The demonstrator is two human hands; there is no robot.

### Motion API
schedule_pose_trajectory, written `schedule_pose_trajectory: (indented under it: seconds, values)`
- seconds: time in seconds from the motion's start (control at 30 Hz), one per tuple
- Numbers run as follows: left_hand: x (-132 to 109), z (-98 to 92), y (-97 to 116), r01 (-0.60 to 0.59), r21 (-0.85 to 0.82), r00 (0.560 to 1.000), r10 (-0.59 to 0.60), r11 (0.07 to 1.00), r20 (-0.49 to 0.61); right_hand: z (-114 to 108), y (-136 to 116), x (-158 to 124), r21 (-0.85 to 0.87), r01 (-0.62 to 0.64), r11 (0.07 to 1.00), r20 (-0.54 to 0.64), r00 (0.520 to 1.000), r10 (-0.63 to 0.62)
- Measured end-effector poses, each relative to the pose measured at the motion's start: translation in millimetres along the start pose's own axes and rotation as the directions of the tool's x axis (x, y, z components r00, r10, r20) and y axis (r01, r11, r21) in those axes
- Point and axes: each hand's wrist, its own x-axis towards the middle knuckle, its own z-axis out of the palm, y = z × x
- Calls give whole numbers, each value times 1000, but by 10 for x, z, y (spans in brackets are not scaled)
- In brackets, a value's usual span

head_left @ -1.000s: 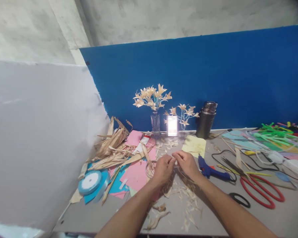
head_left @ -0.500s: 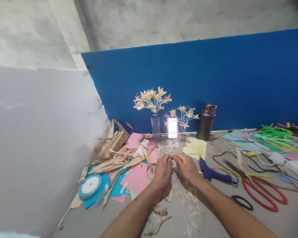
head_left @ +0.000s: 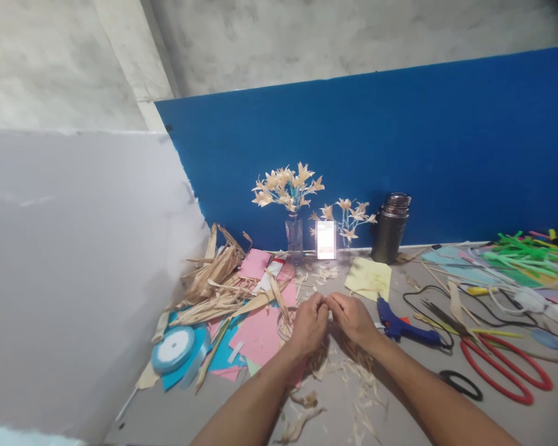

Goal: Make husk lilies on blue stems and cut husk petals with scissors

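My left hand [head_left: 308, 323] and my right hand [head_left: 353, 317] meet over the grey table [head_left: 413, 409], fingertips pinched together on a small pale piece too tiny to make out. Dried husk scraps [head_left: 348, 371] lie scattered under and in front of both hands. A pile of dry corn husks [head_left: 214, 279] sits to the left, partly on pink paper [head_left: 255, 331] and blue paper sheets. A blue glue gun [head_left: 402, 325] lies just right of my right hand.
Two vases of husk flowers [head_left: 288, 189] and a dark metal flask [head_left: 390, 226] stand against the blue board. Red scissors [head_left: 506, 368], a black ring [head_left: 460, 384], cables and green strips lie at right. A blue ribbon spool [head_left: 174, 350] lies at left beside the white panel.
Both hands stay pinched together in about the same place; the fingers have shifted slightly. The view has drifted a little.
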Motion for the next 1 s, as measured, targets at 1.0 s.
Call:
schedule_pose_trajectory:
  seconds: [1.0]
  values:
    - [23,-16,48,388,-467,922,-340,795,188,-85,34,-6,2,154,988,17,988,-154]
